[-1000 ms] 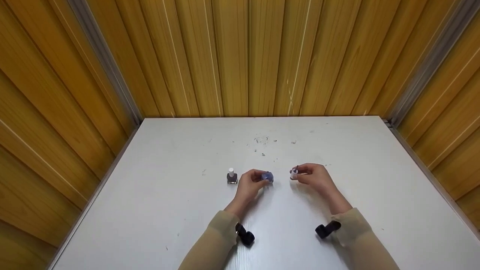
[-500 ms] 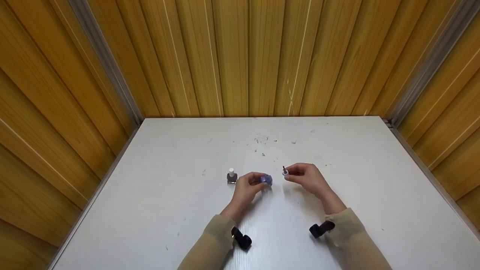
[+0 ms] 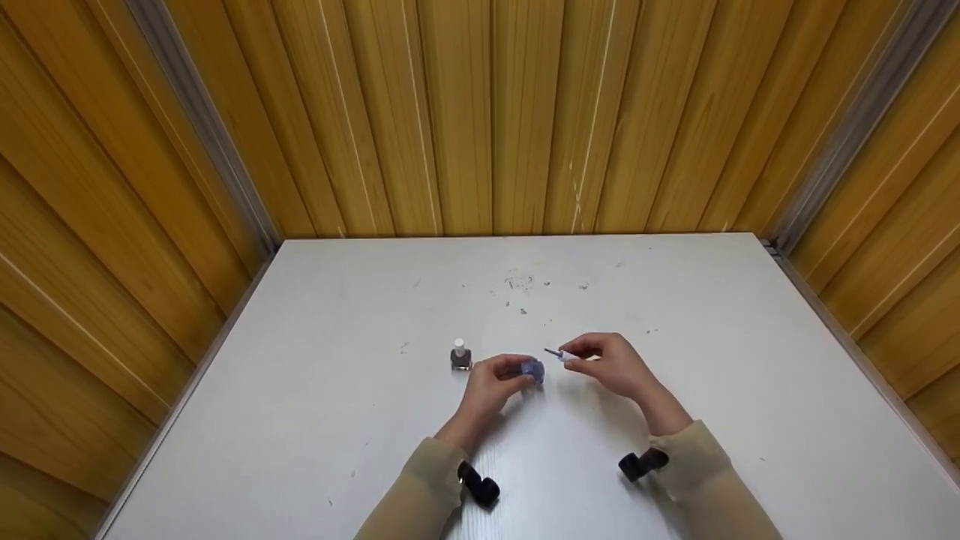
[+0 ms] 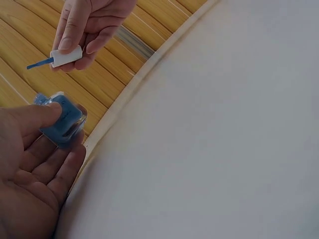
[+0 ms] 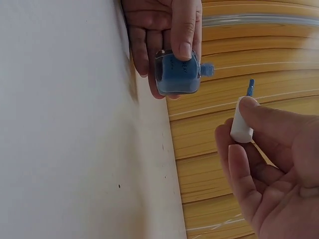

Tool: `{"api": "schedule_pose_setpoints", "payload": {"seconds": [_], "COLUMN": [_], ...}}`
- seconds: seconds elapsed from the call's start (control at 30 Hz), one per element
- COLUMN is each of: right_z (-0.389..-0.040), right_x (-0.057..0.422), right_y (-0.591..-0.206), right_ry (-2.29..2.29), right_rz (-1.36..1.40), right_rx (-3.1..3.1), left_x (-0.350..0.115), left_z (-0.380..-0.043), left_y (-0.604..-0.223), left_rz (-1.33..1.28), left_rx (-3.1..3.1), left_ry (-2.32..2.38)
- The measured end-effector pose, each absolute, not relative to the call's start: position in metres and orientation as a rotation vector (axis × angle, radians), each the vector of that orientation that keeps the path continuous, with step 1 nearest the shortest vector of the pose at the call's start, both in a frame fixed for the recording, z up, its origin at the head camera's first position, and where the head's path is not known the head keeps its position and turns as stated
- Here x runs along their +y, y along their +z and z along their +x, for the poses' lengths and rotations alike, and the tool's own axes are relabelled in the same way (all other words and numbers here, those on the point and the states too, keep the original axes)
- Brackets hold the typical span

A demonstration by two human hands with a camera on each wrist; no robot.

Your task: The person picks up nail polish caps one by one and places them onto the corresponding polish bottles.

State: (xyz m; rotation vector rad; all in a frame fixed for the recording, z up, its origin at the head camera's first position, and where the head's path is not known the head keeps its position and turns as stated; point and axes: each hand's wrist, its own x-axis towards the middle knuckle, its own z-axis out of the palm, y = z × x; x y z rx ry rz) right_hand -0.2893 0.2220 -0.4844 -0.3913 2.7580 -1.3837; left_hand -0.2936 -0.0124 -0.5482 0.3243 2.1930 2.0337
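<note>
My left hand (image 3: pixel 489 390) pinches a small glass bottle of blue nail polish (image 5: pixel 178 74) between thumb and fingers. Its threaded neck is uncapped, as the right wrist view shows. Close by on the right, my right hand (image 3: pixel 613 366) pinches the white nail polish cap (image 4: pixel 67 56) by its sides. A blue-coated brush (image 4: pixel 40 63) sticks out of the cap, pointing left toward the bottle in the head view. Brush and bottle are apart. Left of my left hand, a dark nail polish bottle (image 3: pixel 460 358) with a white cap stands upright on the table.
The white table (image 3: pixel 337 420) has dark specks and scuffs (image 3: pixel 519 282) beyond the hands. Wood-patterned panel walls (image 3: pixel 465 120) rise at its back and sides. A black wrist camera (image 3: pixel 480 486) sits on the left sleeve, another (image 3: pixel 643 465) on the right.
My right hand has moved left, nearer the blue bottle, and the brush has swung from pointing up to pointing left. My left hand has shifted slightly toward me, still holding the bottle.
</note>
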Motion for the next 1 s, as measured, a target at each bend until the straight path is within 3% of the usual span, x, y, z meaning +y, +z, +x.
{"api": "schedule_pose_setpoints", "payload": {"seconds": [1.0], "right_z": [-0.276], "right_x": [0.207], "right_y": [-0.476], "right_ry": [-1.348], "right_rz": [-0.518], "right_rx": [2.852], "left_x": [-0.012], "left_z": [-0.29], "left_y": [-0.548], "left_rz": [0.448], "left_rx": [2.301], "left_ry": [1.963]}}
